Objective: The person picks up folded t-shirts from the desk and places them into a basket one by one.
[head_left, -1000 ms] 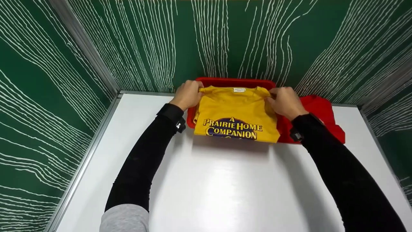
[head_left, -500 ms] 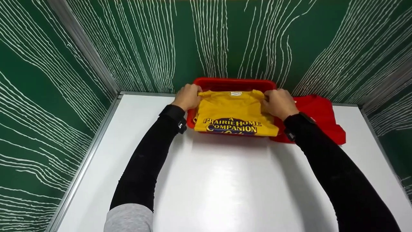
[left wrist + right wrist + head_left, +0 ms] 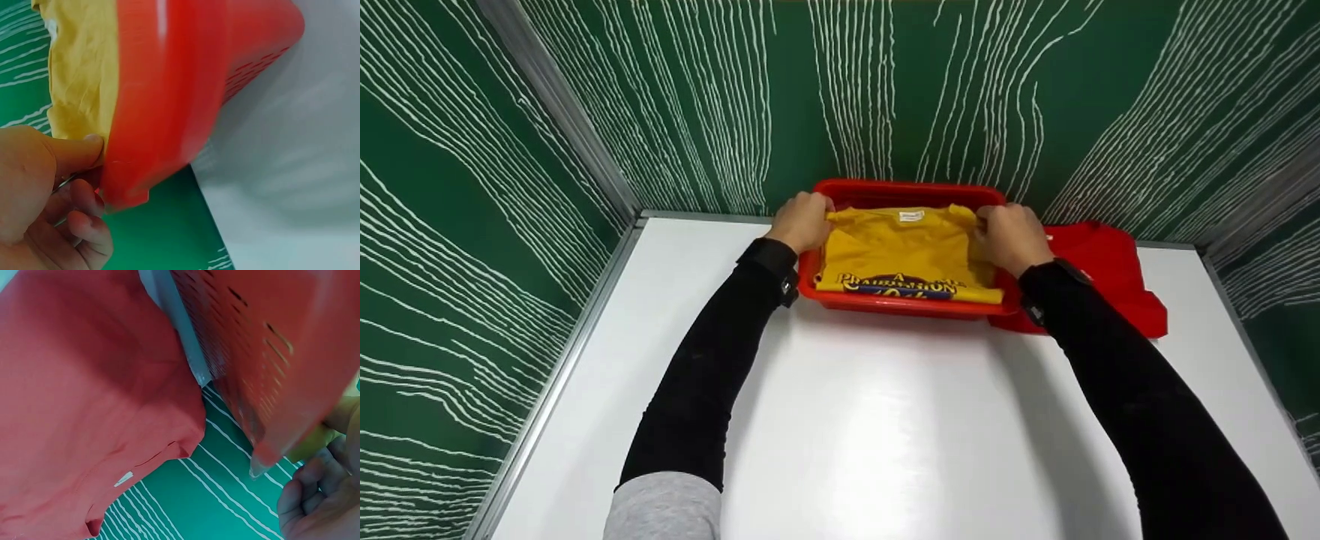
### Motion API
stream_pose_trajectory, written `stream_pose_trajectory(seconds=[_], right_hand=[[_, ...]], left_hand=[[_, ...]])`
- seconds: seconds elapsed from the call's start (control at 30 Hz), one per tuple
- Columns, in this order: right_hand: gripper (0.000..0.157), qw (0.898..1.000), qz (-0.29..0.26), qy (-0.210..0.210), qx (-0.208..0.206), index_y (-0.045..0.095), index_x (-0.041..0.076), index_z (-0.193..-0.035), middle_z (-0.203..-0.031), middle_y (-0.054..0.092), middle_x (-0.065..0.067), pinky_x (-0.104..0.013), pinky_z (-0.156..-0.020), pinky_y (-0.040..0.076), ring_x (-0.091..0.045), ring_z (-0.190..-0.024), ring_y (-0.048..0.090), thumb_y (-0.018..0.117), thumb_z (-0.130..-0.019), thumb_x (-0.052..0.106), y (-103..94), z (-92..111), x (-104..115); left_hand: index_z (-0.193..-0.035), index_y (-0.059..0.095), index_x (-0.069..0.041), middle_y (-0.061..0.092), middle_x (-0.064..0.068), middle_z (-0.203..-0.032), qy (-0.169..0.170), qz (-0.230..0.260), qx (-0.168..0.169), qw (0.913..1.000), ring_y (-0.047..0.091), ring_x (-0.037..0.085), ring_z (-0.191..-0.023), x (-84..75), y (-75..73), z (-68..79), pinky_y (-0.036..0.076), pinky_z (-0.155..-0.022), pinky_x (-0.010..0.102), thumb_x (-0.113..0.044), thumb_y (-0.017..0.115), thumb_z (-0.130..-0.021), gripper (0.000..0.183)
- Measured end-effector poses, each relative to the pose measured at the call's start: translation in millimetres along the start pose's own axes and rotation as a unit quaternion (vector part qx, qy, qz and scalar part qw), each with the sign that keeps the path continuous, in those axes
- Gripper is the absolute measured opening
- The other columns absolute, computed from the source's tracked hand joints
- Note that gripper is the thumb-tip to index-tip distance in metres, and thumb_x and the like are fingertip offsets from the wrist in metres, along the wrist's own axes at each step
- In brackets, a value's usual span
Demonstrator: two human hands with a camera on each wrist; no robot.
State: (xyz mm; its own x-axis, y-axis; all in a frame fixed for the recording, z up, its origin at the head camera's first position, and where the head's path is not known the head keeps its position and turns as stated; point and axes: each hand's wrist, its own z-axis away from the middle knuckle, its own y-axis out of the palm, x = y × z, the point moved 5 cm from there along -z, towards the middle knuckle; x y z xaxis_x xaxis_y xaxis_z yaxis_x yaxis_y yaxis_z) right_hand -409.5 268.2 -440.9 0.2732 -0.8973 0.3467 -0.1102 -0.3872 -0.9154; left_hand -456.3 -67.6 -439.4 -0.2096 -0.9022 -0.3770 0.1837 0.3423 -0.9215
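A yellow folded T-shirt with dark lettering lies inside a red plastic basket, its front part bent up near the basket's front wall. My left hand pinches the shirt's left shoulder; the left wrist view shows thumb and finger on the yellow cloth beside the basket's rim. With my right hand I hold the opposite shoulder. From the right wrist, a bit of yellow cloth shows between the fingers, and the slotted basket wall covers the rest.
A red folded shirt lies right of the basket, partly under my right forearm. The white table extends in front. Green walls with white lines rise behind and at both sides, the back one close behind the basket.
The yellow T-shirt has gone down into the basket; its front edge, earlier hanging over the front rim, is now inside. My right hand has shifted slightly left and down.
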Motion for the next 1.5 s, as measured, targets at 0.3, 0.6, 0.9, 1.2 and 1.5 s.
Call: stream_pose_trajectory(seconds=[0.3,0.6,0.9,1.2,1.5], right_hand=[[0.019,1.000,-0.006,0.015,-0.017,0.071,-0.004,-0.103,-0.096,0.072,-0.031,-0.061,-0.091,0.052,-0.052,-0.094,0.067,0.068,-0.106,0.014,-5.8,-5,2],[0.017,0.999,0.033,0.019,-0.029,0.071,-0.004,-0.097,-0.094,0.072,-0.035,-0.066,-0.098,0.051,-0.057,-0.094,0.067,0.064,-0.104,0.011,-5.9,-10,0],[0.022,0.994,0.049,0.021,-0.092,0.078,-0.008,-0.105,-0.098,0.074,-0.039,-0.071,-0.097,0.049,-0.062,-0.094,0.066,0.063,-0.100,0.007,-7.9,-9,-5],[0.021,0.998,0.010,-0.019,-0.060,0.079,-0.010,-0.112,-0.107,0.072,-0.033,-0.066,-0.098,0.054,-0.055,-0.104,0.066,0.065,-0.100,0.000,-7.5,3,0],[0.026,0.984,-0.047,-0.039,0.170,0.083,0.001,-0.115,-0.105,0.080,-0.018,-0.055,-0.099,0.061,-0.033,-0.098,0.073,0.061,-0.109,0.015,2.7,20,48]], left_hand=[[-0.140,0.074,-0.013,0.072,0.011,-0.146,-0.020,0.042,-0.031,0.9984,0.069,0.031,-0.134,0.1,-6.9,-2.9,0.055,-0.116,0.045,-0.022,0.070,-0.108,0.033],[-0.143,0.069,-0.016,0.069,0.010,-0.150,-0.041,0.088,-0.056,0.9937,0.068,0.028,-0.131,-1.8,-7.1,-6.5,0.054,-0.116,0.045,-0.023,0.066,-0.110,0.033],[-0.141,0.056,-0.015,0.075,0.017,-0.127,-0.042,0.142,-0.117,0.9820,0.073,0.033,-0.109,-5.7,-6.7,-3.4,0.057,-0.096,0.044,-0.023,0.062,-0.114,0.028],[-0.129,0.076,-0.011,0.077,0.009,-0.128,0.036,0.080,-0.048,0.9950,0.071,0.025,-0.113,-32.3,5.2,14.4,0.058,-0.102,0.040,-0.022,0.061,-0.114,0.024],[-0.123,0.082,-0.008,0.078,0.008,-0.118,0.117,0.026,0.072,0.9902,0.068,0.024,-0.106,-58.5,27.6,46.0,0.059,-0.102,0.039,-0.023,0.063,-0.112,0.027]])
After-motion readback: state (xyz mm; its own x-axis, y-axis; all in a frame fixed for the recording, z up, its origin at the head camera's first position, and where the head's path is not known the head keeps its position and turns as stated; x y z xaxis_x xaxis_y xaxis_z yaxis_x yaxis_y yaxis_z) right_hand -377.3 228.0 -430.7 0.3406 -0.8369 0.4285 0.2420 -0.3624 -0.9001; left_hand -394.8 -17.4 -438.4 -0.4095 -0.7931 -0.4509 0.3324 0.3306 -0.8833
